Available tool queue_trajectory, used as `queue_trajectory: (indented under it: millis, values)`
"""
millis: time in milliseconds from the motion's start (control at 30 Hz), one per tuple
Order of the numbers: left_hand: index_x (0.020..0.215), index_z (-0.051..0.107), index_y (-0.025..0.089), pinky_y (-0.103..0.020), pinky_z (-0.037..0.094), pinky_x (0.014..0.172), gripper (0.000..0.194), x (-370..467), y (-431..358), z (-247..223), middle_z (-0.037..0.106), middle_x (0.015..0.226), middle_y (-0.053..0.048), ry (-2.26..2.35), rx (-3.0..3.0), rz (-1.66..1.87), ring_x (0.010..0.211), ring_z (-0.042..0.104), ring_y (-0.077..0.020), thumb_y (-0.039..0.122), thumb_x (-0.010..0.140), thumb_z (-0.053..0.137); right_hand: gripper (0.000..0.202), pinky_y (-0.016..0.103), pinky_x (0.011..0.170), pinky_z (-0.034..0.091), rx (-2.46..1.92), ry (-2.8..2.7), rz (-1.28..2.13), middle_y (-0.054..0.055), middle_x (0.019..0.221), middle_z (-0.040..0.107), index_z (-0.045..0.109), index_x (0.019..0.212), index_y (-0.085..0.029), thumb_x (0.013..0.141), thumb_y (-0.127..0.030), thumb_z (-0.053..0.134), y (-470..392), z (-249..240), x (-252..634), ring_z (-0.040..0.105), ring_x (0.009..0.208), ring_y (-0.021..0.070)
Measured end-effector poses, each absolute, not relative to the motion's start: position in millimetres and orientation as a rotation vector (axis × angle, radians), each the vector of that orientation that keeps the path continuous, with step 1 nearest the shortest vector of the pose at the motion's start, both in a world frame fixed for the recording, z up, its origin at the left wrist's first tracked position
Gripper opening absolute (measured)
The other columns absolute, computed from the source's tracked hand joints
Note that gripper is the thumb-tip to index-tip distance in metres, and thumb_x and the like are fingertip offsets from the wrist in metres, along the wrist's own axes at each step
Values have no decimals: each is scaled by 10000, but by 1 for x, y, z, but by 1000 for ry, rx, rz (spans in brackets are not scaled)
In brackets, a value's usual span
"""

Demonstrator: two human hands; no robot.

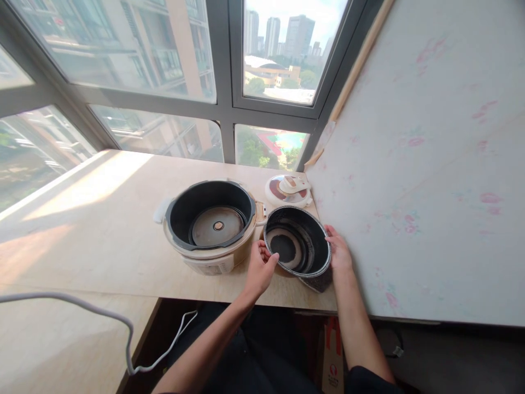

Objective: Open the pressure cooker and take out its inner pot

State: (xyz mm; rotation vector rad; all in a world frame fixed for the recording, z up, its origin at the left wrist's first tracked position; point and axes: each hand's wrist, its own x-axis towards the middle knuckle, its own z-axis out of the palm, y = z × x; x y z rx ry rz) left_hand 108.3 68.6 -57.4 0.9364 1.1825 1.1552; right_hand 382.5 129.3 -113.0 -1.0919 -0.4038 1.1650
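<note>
A round dark inner pot (298,241) tilts a little between my two hands, above the right part of the counter. My left hand (262,267) grips its near left rim, thumb over the edge. At the right side, my right hand (338,249) has its fingers on the rim and outer wall. Left of the pot stands the white cooker body (213,261), open at the top, with a metal plate and a small round centre inside. Behind the pot lies the cooker lid (289,190) with its handle up. A dark cloth or pad (319,282) shows partly under the pot.
The pale counter (102,241) runs along the windows. A patterned wall (422,180) rises close to my right hand. A grey cable (82,302) crosses the lower left and hangs over the edge. Below the counter is a paper bag (333,361).
</note>
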Motion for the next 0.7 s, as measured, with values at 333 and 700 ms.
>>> queue_trajectory:
  millis: [333, 700]
  values:
    - [1106, 454, 189, -317, 459, 809, 341, 116, 93, -79, 514, 884, -4, 1272, 955, 1196, 799, 538, -158, 260, 840, 654, 436, 274, 904, 591, -1157, -428, 1112, 8, 1049, 735, 700, 968, -199, 556, -57, 687, 177, -127, 387, 686, 1039, 171]
    - [1182, 423, 197, -316, 508, 764, 322, 124, 96, -102, 528, 937, -27, 1289, 953, 1197, 815, 574, -164, 283, 915, 580, 394, 284, 887, 587, -1150, -510, 1085, 27, 1042, 753, 715, 957, -198, 573, -113, 728, 194, -128, 384, 703, 1002, 180]
